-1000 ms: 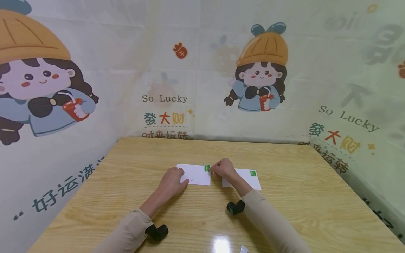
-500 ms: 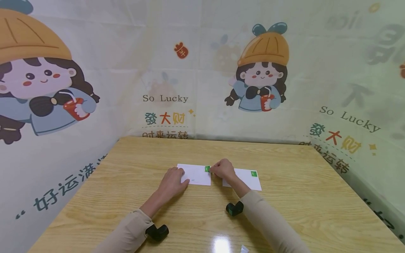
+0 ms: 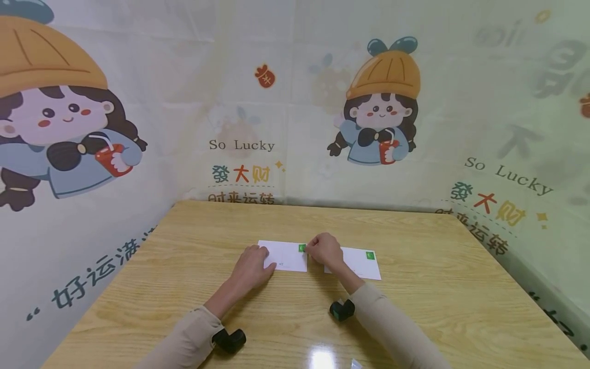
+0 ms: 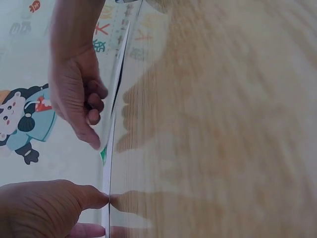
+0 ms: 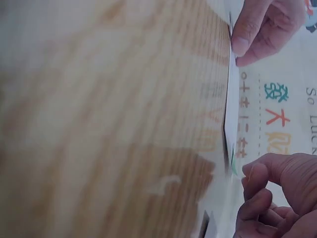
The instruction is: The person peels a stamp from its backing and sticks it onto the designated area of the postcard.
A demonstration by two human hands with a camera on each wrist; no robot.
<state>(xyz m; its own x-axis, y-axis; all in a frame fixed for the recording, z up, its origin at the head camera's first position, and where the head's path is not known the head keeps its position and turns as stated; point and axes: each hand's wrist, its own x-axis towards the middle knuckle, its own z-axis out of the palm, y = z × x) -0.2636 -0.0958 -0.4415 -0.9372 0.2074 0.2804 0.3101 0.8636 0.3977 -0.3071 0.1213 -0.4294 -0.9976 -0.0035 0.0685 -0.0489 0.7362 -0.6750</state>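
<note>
My left hand (image 3: pixel 251 266) rests on the left end of a white envelope (image 3: pixel 286 260), thumb and fingers spread, fingertips pressing it to the table. At the envelope's top right corner is a green stamp (image 3: pixel 301 248). My right hand (image 3: pixel 324 248) pinches the stamp's right edge between thumb and forefinger, the other fingers curled in. In the right wrist view the stamp (image 5: pixel 234 161) slants up from the envelope towards the fingertips. A second white envelope (image 3: pixel 361 264) lies to the right, partly hidden under the right hand and wrist, with its own green stamp (image 3: pixel 370 255) at the top right corner.
The wooden table (image 3: pixel 184 287) reaches back to a printed cloth backdrop (image 3: pixel 295 102). A small clear plastic piece (image 3: pixel 355 364) lies at the near edge. Black wrist cameras (image 3: pixel 229 340) sit below both sleeves.
Both hands stay nearly still. The right fingers have shifted very slightly at the stamp's edge, and the head view has tilted a little.
</note>
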